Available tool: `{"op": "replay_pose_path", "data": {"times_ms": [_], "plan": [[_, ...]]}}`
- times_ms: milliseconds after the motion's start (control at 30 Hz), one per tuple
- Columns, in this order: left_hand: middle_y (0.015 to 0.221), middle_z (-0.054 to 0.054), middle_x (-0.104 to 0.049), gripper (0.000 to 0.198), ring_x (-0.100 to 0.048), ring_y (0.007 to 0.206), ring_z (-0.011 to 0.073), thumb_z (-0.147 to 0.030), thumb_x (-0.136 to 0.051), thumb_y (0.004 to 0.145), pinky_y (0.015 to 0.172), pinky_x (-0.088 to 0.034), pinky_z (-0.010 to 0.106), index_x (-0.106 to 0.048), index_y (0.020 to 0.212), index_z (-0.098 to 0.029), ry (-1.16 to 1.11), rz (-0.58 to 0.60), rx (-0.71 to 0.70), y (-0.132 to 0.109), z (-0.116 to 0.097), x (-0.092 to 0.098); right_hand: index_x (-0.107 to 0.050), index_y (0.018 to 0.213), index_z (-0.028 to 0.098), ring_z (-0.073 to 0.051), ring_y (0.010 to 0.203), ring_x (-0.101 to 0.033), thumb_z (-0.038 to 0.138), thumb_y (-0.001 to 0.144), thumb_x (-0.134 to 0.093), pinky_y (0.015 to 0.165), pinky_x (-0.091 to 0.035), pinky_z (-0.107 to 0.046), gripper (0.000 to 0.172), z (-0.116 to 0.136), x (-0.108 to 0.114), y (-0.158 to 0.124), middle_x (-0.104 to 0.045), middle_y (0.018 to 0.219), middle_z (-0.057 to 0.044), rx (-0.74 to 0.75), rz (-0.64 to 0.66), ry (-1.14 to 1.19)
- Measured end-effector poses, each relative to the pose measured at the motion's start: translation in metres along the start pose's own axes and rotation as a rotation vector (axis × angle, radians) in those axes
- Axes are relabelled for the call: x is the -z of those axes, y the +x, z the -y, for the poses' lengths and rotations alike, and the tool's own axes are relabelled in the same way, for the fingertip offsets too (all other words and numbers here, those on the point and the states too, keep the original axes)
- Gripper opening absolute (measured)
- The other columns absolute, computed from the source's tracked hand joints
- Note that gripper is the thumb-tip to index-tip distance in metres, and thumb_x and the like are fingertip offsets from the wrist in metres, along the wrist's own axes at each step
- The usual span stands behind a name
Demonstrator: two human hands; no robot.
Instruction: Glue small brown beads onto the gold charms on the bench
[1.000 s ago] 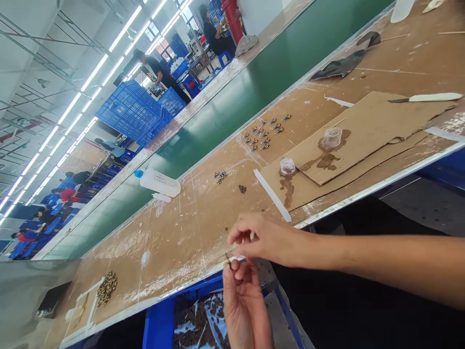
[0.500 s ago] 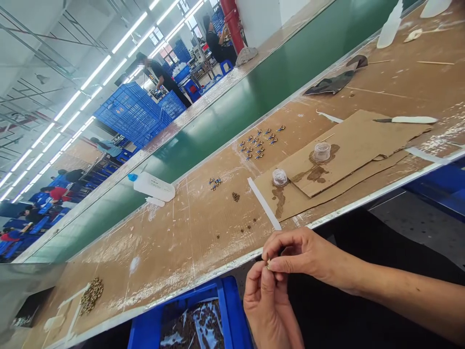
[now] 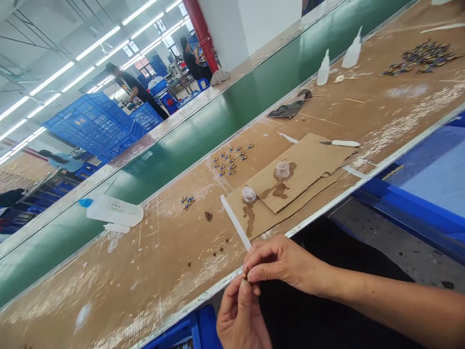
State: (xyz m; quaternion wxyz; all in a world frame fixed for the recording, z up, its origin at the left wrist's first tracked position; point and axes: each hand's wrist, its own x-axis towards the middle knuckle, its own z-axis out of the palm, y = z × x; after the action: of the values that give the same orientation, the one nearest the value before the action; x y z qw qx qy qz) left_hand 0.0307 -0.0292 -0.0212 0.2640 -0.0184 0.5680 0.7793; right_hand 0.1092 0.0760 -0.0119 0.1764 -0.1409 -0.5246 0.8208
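Clock read from the fingertips, 12 = top of view. Left hand (image 3: 241,317): thumb and fingers closed in a pinch on a small dark part (image 3: 245,276). Right hand (image 3: 286,264): also pinched on it, from 2 o'clock. Part sits between both sets of fingertips, mostly hidden, exact shape unclear. Blue bin (image 3: 207,327) at 7–8. On the table (image 3: 160,276): four loose brown pieces (image 3: 214,254) at 10–11, brown cluster (image 3: 208,216) at 11, cardboard (image 3: 308,169) at 1, blue-and-gold pieces (image 3: 231,160) spread near 12. Far: person in black (image 3: 134,89), 11 o'clock.
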Motion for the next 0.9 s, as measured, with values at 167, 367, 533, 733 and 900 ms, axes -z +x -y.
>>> {"op": "replay_pose_path", "data": {"times_ms": [167, 367, 533, 733, 900], "plan": [[0.053, 0.002, -0.067, 0.040, -0.061, 0.048, 0.0092, -0.031, -0.091, 0.028, 0.065, -0.059, 0.030, -0.073, 0.061, -0.018, -0.022, -0.021, 0.038, 0.006, 0.000, -0.012, -0.069, 0.086, 0.019, -0.011, 0.086, -0.062, 0.037, 0.084, -0.057, 0.080, -0.047, -0.024, 0.022, 0.018, 0.030, -0.019, -0.066, 0.091, -0.003, 0.255, -0.308, -0.517], [0.053, 0.002, -0.067, 0.044, -0.063, 0.049, 0.0105, -0.029, -0.091, 0.022, 0.067, -0.059, 0.033, -0.071, 0.059, -0.017, -0.018, -0.063, 0.027, 0.007, -0.005, -0.019, -0.065, 0.095, 0.024, -0.017, 0.090, -0.061, 0.036, 0.086, -0.051, 0.077, -0.048, -0.032, 0.020, 0.061, 0.135, -0.036, -0.065, 0.099, -0.004, 0.514, -1.005, -1.119], [0.057, 0.002, -0.069, 0.043, -0.065, 0.053, 0.0124, -0.030, -0.091, 0.024, 0.067, -0.059, 0.031, -0.071, 0.059, -0.017, 0.003, -0.047, 0.015, 0.006, -0.003, -0.021, -0.064, 0.091, 0.020, -0.028, 0.097, -0.057, 0.043, 0.086, -0.044, 0.085, -0.044, -0.045, 0.031, 0.084, 0.219, -0.019, -0.062, 0.104, -0.012, 0.277, -1.061, -1.398], [0.058, 0.002, -0.069, 0.039, -0.065, 0.054, 0.0115, -0.033, -0.090, 0.033, 0.069, -0.059, 0.032, -0.072, 0.064, -0.017, 0.054, 0.011, -0.049, 0.009, -0.002, -0.021, -0.065, 0.075, 0.020, -0.026, 0.094, -0.053, 0.042, 0.085, -0.047, 0.085, -0.039, -0.041, 0.030, 0.088, 0.239, -0.008, -0.061, 0.089, -0.011, 0.187, -0.953, -1.452], [0.062, 0.000, -0.069, 0.032, -0.065, 0.060, 0.0125, -0.034, -0.088, 0.045, 0.072, -0.059, 0.032, -0.071, 0.068, -0.020, 0.117, 0.058, -0.119, 0.006, 0.005, -0.019, -0.067, 0.091, 0.012, -0.022, 0.091, -0.054, 0.036, 0.089, -0.045, 0.082, -0.039, -0.036, 0.033, 0.089, 0.232, -0.013, -0.060, 0.094, -0.013, 0.129, -0.931, -1.436]]}}
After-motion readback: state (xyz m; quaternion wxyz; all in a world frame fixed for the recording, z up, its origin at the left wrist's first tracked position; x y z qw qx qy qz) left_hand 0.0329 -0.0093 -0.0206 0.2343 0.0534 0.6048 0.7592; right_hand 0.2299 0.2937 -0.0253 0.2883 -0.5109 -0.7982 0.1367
